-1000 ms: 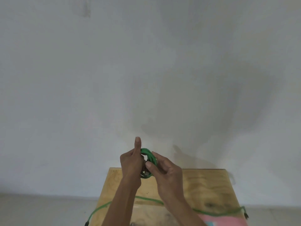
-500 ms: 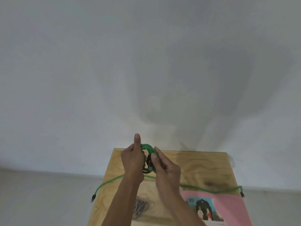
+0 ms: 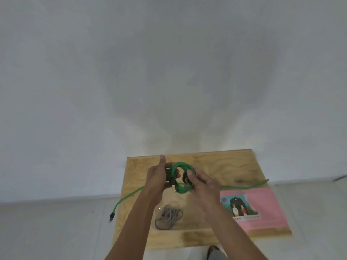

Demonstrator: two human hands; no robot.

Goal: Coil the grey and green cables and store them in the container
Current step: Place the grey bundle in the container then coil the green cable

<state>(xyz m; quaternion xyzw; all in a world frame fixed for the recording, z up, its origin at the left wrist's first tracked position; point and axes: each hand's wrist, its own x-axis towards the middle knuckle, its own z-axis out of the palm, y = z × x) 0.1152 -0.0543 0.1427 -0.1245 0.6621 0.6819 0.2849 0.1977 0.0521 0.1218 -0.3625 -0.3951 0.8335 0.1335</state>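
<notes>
**Green cable half-coiled, grey one already in its tub**

While both hands are working above the pale plywood desk [image 3: 234, 166], the left hand [image 3: 156, 176] is curling its fingers round one side of the bright green round cable coil [image 3: 183, 177], thumb standing up, and the right hand [image 3: 203, 182] is pinching the opposite side with thumb on top. So each grip is closing on the coil, none of it slack. Two loose green tails are still trailing: one is running left off the desk edge and hanging toward the floor with its dark plug [image 3: 112, 216], the other is lying across the desk to the right, just above the pink printed card [image 3: 262, 209]. The grey cable bundle [image 3: 168, 217] is sitting in what looks like a clear plastic container [image 3: 159, 209], near the front of the desk under the forearms.

To do this step well, I judge the left hand should be keeping the loops pinned flat while the right is drawing in one tail at a time, laying each turn the same size so nothing is springing out.

Compared with half a second back, the view is tipping further down: more of the desk, the whole card and the container are now showing, and the coil is sitting lower against the desk rather than at its far edge.
</notes>
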